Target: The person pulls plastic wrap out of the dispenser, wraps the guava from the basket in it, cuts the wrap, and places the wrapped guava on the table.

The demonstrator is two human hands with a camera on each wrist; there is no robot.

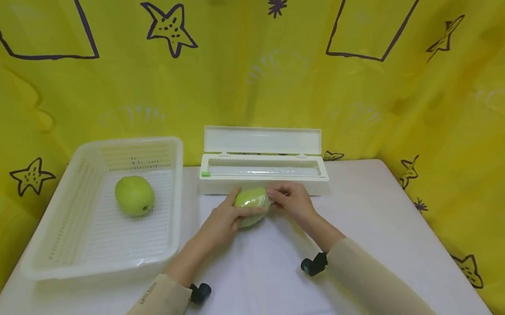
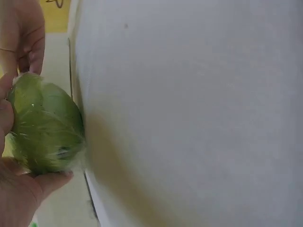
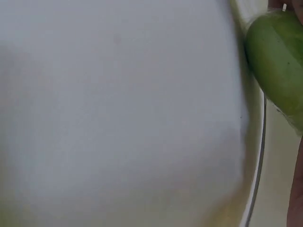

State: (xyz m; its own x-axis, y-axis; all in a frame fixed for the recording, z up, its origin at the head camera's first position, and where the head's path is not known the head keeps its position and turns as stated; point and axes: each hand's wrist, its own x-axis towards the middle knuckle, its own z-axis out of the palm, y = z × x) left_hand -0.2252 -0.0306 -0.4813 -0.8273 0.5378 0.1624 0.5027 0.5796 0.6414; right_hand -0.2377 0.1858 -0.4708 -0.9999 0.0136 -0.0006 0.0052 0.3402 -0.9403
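Observation:
A smooth green melon-like fruit (image 1: 250,199), wrapped in shiny clear cling film, is held just above or on the table in front of a white box. My left hand (image 1: 223,220) grips it from the left, thumb on the near side and fingers round the far side. At its right end my right hand (image 1: 292,199) pinches the gathered film. Wrinkled film over the fruit (image 2: 46,125) shows in the left wrist view. In the right wrist view the fruit (image 3: 279,61) is cut off by the frame's edge, and most of the right hand is out of sight.
Behind the hands stands the white cling film box (image 1: 263,180), its lid (image 1: 262,139) raised, a film roll (image 1: 264,169) and a green slider (image 1: 205,174) inside. To the left, a white basket (image 1: 168,202) holds another green fruit (image 1: 134,196). A yellow patterned curtain (image 1: 230,73) hangs behind the table.

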